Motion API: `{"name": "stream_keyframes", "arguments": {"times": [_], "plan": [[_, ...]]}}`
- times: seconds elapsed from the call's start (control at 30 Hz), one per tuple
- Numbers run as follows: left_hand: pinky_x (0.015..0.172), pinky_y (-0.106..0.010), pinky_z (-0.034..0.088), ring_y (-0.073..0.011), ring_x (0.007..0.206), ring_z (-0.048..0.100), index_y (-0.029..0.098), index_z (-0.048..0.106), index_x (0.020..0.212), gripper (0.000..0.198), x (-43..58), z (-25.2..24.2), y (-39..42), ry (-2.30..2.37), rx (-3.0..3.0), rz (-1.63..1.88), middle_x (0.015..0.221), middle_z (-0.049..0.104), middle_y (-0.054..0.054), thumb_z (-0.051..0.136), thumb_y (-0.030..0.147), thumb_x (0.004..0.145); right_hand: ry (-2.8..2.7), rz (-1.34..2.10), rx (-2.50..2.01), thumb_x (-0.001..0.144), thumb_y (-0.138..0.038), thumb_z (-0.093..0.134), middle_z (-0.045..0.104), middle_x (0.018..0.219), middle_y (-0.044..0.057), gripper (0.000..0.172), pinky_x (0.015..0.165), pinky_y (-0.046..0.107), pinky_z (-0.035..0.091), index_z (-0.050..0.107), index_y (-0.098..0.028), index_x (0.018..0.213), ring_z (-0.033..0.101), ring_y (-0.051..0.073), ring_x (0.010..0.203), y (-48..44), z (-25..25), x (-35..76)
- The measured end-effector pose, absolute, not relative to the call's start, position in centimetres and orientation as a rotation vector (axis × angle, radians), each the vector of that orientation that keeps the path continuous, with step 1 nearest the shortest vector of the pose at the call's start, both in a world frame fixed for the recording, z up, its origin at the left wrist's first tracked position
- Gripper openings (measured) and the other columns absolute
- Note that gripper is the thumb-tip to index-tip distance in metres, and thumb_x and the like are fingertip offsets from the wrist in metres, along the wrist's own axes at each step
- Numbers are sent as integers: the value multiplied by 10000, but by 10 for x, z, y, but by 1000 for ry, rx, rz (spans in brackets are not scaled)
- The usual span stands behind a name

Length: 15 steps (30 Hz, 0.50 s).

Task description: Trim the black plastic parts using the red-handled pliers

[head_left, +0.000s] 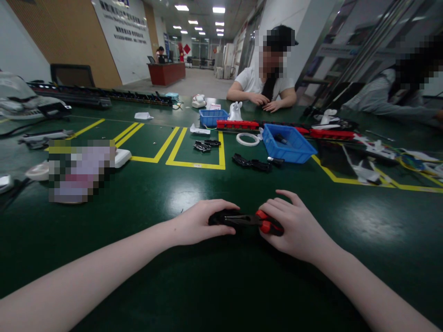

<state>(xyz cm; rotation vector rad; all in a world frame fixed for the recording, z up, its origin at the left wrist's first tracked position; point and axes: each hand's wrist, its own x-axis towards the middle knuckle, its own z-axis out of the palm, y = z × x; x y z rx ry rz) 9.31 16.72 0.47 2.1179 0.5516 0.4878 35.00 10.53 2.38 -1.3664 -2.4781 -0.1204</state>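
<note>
Both of my hands rest on the green table (214, 286) in front of me. My left hand (199, 221) is closed round a small black part (221, 216), fingers curled over its top. My right hand (294, 226) grips a pair of pliers with red-and-black handles (268, 224). The metal jaws (242, 220) of the pliers point left and meet the black part held in the left hand. Most of the black part is hidden under my fingers.
Beyond my hands lie black plastic parts (251, 162), a blue bin (289, 144), a white tape ring (248, 139), a second blue bin (212, 117) and long red rails (238, 124). Yellow lines mark the table. Two people sit on the far side.
</note>
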Motion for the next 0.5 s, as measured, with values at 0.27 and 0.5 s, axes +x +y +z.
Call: {"name": "stream_keyframes", "arguments": {"times": [0.27, 0.5], "plan": [[970, -375, 436, -223, 1060, 624, 219, 566, 1304, 441, 92, 6, 166, 551, 2226, 475, 1201, 670, -64, 678, 330, 892, -2482, -52, -1364, 754, -235, 605, 675, 822, 18, 96, 1013, 492, 386, 587, -225, 848, 650, 202, 787, 104, 18, 344], [976, -380, 421, -222, 1054, 622, 237, 564, 1313, 442, 92, 8, 165, 584, 2241, 462, 1204, 675, -54, 672, 343, 897, -2472, -31, -1353, 758, -233, 604, 668, 832, 20, 95, 1030, 494, 369, 580, -227, 849, 638, 199, 793, 106, 16, 345]]}}
